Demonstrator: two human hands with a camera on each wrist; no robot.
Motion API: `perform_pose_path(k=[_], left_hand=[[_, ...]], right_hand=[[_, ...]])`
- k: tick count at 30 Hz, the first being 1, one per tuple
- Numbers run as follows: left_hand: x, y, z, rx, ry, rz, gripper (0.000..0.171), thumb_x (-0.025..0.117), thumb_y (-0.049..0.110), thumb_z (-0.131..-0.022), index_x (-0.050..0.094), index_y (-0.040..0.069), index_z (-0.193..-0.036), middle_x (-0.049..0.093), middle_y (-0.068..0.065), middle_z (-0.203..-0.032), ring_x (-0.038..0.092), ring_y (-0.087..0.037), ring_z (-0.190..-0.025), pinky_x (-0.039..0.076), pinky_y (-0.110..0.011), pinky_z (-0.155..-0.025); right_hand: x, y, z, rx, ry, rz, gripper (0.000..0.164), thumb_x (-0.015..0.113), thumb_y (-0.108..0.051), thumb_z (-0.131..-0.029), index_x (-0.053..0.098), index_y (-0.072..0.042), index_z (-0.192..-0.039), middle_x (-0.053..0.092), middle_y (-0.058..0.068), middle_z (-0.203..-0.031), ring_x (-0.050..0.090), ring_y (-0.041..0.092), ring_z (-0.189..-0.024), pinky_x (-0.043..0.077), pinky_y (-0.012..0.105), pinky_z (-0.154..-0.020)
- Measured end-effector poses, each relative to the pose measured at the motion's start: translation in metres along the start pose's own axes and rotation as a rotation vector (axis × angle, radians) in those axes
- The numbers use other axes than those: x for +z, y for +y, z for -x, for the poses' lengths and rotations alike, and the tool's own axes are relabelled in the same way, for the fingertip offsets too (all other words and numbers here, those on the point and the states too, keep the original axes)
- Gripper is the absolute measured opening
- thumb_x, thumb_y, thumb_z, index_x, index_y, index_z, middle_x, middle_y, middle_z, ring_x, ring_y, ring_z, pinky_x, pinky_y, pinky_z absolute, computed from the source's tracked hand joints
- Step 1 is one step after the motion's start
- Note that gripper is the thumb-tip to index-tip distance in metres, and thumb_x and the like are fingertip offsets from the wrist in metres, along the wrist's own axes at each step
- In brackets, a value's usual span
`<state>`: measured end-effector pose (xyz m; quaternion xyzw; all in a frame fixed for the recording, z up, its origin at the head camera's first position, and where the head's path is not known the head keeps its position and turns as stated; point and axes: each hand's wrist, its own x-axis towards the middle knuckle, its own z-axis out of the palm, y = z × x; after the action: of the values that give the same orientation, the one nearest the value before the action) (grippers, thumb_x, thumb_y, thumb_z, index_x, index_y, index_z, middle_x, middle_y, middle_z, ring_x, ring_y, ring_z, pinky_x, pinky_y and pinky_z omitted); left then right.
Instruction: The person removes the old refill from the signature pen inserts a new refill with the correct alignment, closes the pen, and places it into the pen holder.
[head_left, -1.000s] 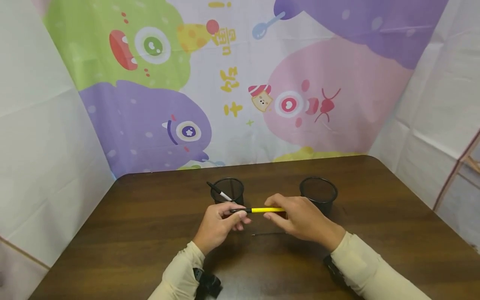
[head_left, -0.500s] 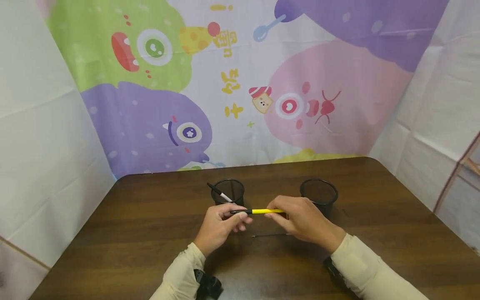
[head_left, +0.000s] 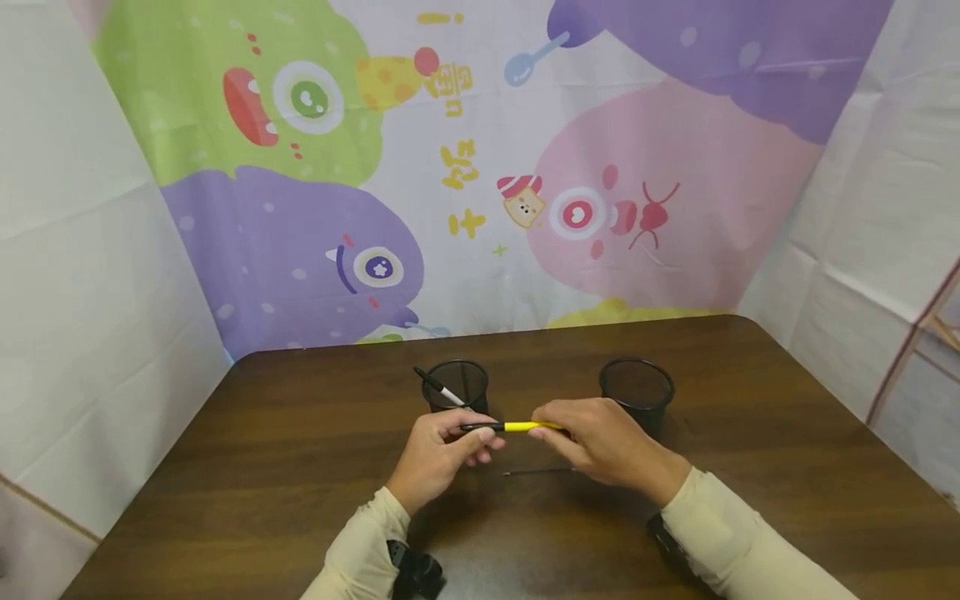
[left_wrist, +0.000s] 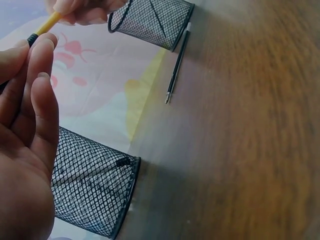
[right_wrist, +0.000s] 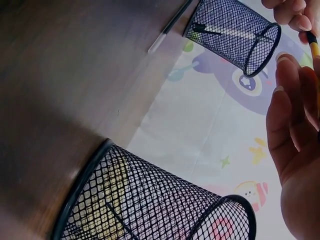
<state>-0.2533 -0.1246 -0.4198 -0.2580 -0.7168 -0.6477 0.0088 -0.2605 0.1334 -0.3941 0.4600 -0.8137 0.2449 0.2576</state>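
Observation:
A black-and-yellow pen (head_left: pixel 519 427) is held level above the table, between both hands. My left hand (head_left: pixel 437 450) pinches its black end between thumb and fingers. At the yellow barrel, my right hand (head_left: pixel 611 437) grips with thumb and index finger, hiding the far end. Below the hands a thin dark pen refill (head_left: pixel 536 472) lies on the table; the left wrist view shows this refill (left_wrist: pixel 178 62) with its metal tip and pale tail end. Behind the left hand stands a black mesh pen cup (head_left: pixel 477 400) with a white, black-ended pen (head_left: pixel 448 393) leaning in it.
A second black mesh pen cup (head_left: pixel 647 408) stands behind the right hand, and its mesh wall (right_wrist: pixel 150 195) looms close in the right wrist view. The brown wooden table (head_left: pixel 300 467) ends at a cartoon-printed cloth (head_left: pixel 480 275), with white cloth on both sides.
My right thumb and index finger have closed more tightly on the yellow barrel, covering more of its end. The left hand's grip on the black end looks the same.

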Motion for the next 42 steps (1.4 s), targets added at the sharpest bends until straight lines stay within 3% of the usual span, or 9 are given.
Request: perform_pose_path(k=[7,13,26,42], left_hand=[[0.0010,-0.0005,0.0012,-0.006,0.000,-0.003,0.019,0.070,0.013,-0.095,0.074,0.002,-0.109,0.076,-0.010,-0.088,0.069,-0.016,-0.069,0.058,-0.031,-0.063],[0.0019,-0.0015,0.0012,-0.004,-0.001,-0.012,0.018,0.070,0.014,-0.095,0.074,0.002,-0.108,0.076,-0.010,-0.087,0.070,-0.017,-0.068,0.059,-0.035,-0.063],[0.0020,-0.0026,-0.0001,0.006,-0.004,-0.042,0.018,0.070,0.012,-0.096,0.073,0.000,-0.109,0.075,-0.011,-0.084,0.070,-0.019,-0.067,0.059,-0.034,-0.061],[0.0009,-0.0017,-0.0002,0.020,0.010,-0.034,0.015,0.070,0.012,-0.095,0.074,0.001,-0.105,0.075,-0.011,-0.080,0.071,-0.022,-0.066,0.059,-0.039,-0.061]], right_hand=[[0.0011,-0.0008,0.0027,0.013,-0.010,-0.011,0.008,0.071,-0.019,-0.095,0.071,-0.015,-0.101,0.063,-0.013,-0.085,0.049,0.000,-0.062,0.044,0.018,-0.056],[0.0022,-0.0015,0.0038,0.043,-0.016,-0.027,0.007,0.072,-0.018,-0.094,0.070,-0.014,-0.099,0.064,-0.012,-0.084,0.053,0.005,-0.061,0.045,0.020,-0.057],[0.0006,-0.0026,0.0043,0.114,-0.110,-0.027,0.006,0.069,-0.025,-0.097,0.070,-0.019,-0.098,0.057,-0.017,-0.079,0.049,0.001,-0.059,0.043,0.020,-0.055],[0.0005,-0.0026,0.0027,0.122,-0.154,-0.029,0.008,0.068,-0.028,-0.097,0.070,-0.021,-0.094,0.057,-0.019,-0.077,0.046,-0.002,-0.058,0.043,0.019,-0.054]])
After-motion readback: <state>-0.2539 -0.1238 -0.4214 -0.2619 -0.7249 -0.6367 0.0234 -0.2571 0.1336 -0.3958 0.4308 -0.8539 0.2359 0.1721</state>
